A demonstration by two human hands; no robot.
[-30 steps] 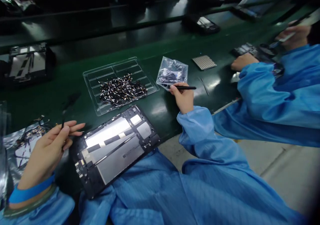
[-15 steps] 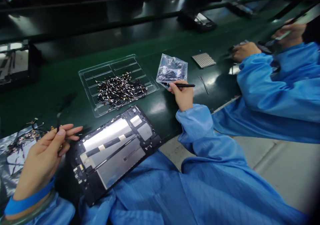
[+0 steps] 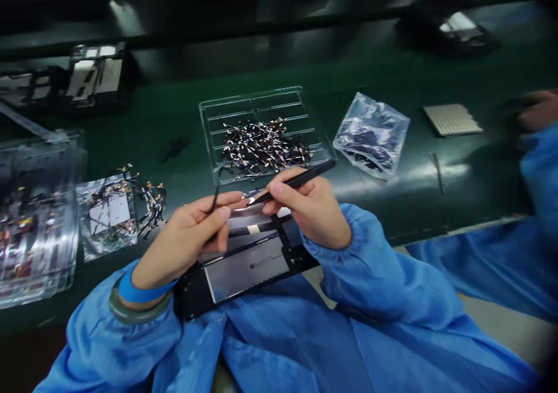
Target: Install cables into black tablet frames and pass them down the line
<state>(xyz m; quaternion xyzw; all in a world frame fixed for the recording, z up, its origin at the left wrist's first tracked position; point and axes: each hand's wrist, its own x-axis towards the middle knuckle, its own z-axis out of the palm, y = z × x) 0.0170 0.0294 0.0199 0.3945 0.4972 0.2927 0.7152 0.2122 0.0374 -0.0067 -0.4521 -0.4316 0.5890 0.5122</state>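
My left hand (image 3: 192,230) pinches a thin black cable (image 3: 215,195) that sticks up between thumb and fingers. In my right hand (image 3: 309,207) are black tweezers (image 3: 303,178), their tips pointing left, close to the left fingertips. Whether the tips hold a small part cannot be made out. Both hands are over a black device panel (image 3: 248,268) with silvery plates, which lies tilted at the table's near edge and is partly hidden by the hands. Just beyond them, a clear tray (image 3: 208,131) carries a heap of small black cables (image 3: 261,146).
Right of the tray lie a plastic bag of dark parts (image 3: 372,131), a pale ribbed block (image 3: 452,120) and a thin tool (image 3: 437,172). Stacked clear trays (image 3: 39,218) and a silvery bag (image 3: 108,213) with cables are at left. Another person's hand (image 3: 540,111) is far right.
My right hand has left the plastic bag and come over the panel with the tweezers. My left hand has moved in beside it, still with the cable. The view has shifted left.
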